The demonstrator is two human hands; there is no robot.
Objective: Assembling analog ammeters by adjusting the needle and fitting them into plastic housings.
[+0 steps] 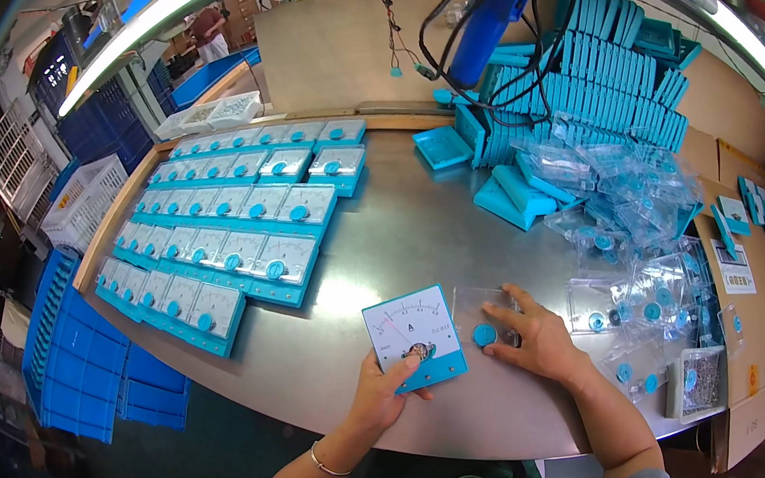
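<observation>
In my left hand (pixel 380 398) is an analog meter (pixel 406 321) with a white dial and a turquoise base, tilted a little. My thumb lies over its lower front, by the exposed mechanism; the other fingers are mostly hidden behind it. Just right of the meter, my right hand (pixel 542 342) grips a clear plastic cover (pixel 474 305) with a round turquoise knob. The thumb is close to the knob and the fingers lie along the cover's right side. Cover and meter are apart.
Rows of covered meters (pixel 202 249) stand on the left of the metal table (pixel 400 227). Loose clear covers (pixel 624 181) pile up at right, before stacked turquoise cases (pixel 592 75). A tray of small metal parts (pixel 704 381) sits near right. A blue power tool (pixel 491 20) hangs overhead.
</observation>
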